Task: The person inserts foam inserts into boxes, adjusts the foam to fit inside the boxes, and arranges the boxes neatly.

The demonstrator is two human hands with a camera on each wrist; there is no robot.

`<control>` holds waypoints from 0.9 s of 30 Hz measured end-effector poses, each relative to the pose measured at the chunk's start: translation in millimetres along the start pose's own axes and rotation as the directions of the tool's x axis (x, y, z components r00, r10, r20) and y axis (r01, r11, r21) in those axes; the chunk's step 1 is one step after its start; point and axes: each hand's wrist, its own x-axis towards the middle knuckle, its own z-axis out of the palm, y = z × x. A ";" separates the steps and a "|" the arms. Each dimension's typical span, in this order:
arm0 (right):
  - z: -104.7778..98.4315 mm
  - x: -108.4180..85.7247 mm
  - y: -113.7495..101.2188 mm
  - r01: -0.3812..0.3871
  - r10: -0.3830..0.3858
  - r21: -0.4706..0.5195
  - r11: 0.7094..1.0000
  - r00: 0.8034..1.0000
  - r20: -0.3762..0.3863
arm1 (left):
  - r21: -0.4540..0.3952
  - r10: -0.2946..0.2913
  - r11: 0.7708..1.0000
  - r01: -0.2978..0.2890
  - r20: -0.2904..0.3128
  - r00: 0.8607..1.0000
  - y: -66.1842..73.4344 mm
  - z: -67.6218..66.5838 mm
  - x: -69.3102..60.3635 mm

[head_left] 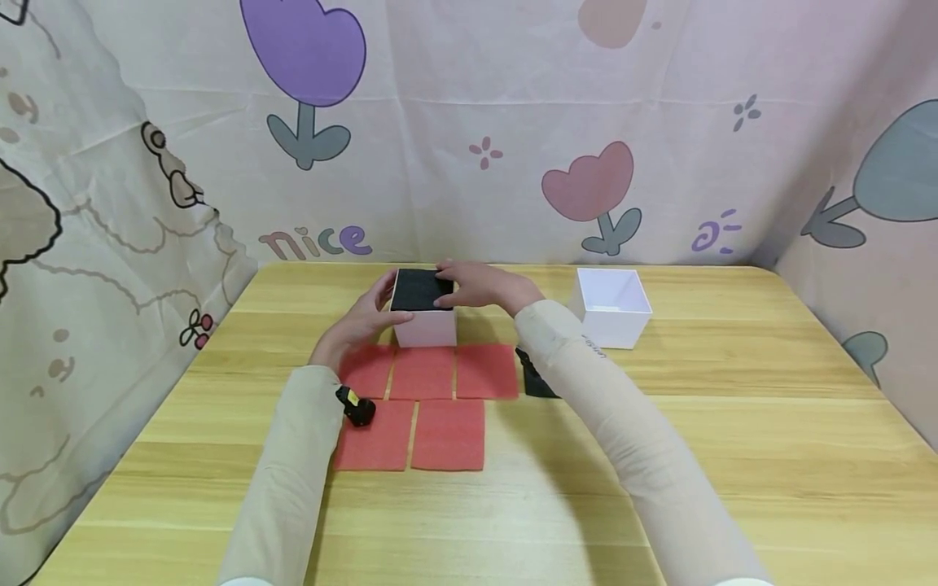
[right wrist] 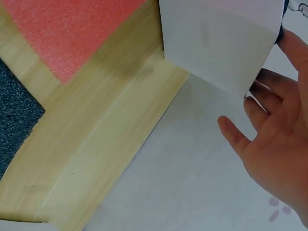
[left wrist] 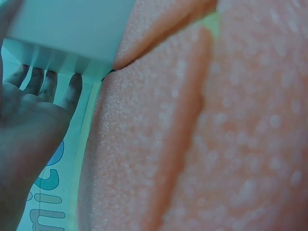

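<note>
At the back of the table stands a white box (head_left: 425,330), with a black foam square (head_left: 416,290) lying flat at its top opening. My left hand (head_left: 359,324) grips the box from the left, thumb across the front face and fingers on the far side. In the left wrist view that hand (left wrist: 36,113) has its fingertips against the white wall. From the right, my right hand (head_left: 487,286) touches the black square with thumb and fingers spread along its right edge. The right wrist view shows this hand (right wrist: 276,134) beside the box's upper edge, little finger held away.
Several red foam squares (head_left: 449,435) lie in two rows in front of the box. Another black foam square (head_left: 538,385) is partly under the right sleeve. A second white box (head_left: 615,330), open at the top, stands farther right. A printed curtain (head_left: 440,179) hangs behind the table.
</note>
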 end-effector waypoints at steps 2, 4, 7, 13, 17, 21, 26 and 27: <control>0.2 1.3 -2.4 -0.012 0.012 -0.025 1.000 1.000 0.001 | -0.002 -0.001 1.000 0.001 -0.002 1.000 0.0 0.6 -0.8; 0.7 1.5 -5.2 -0.023 0.022 -0.064 0.998 1.000 -0.004 | -0.003 -0.001 1.000 0.001 -0.003 1.000 -0.2 1.1 -1.1; 2.3 0.5 -11.3 0.004 -0.009 -0.136 0.991 0.999 -0.039 | -0.006 0.005 1.000 -0.005 -0.001 1.000 -0.9 1.5 -1.0; 14.1 -5.1 -33.8 0.185 -0.203 -0.205 0.961 0.977 -0.068 | -0.035 0.021 0.999 -0.021 0.001 1.000 0.5 1.2 -0.9; 21.5 -8.3 -46.0 0.214 -0.217 -0.193 0.957 0.976 0.008 | -0.056 0.037 0.998 -0.037 -0.003 0.999 1.5 0.9 -0.5; 23.9 -8.2 -48.9 0.188 -0.186 -0.162 0.969 0.982 0.024 | -0.062 0.034 0.997 -0.034 -0.001 0.999 1.5 1.1 -0.9; 23.6 -5.7 -47.7 0.170 -0.169 -0.104 0.980 0.986 0.018 | -0.065 0.037 0.997 -0.037 0.002 0.999 0.0 0.6 -1.3; 24.1 -4.8 -47.1 0.169 -0.168 -0.099 0.981 0.986 0.018 | -0.065 0.038 0.997 -0.038 0.004 0.999 -0.2 0.7 -1.6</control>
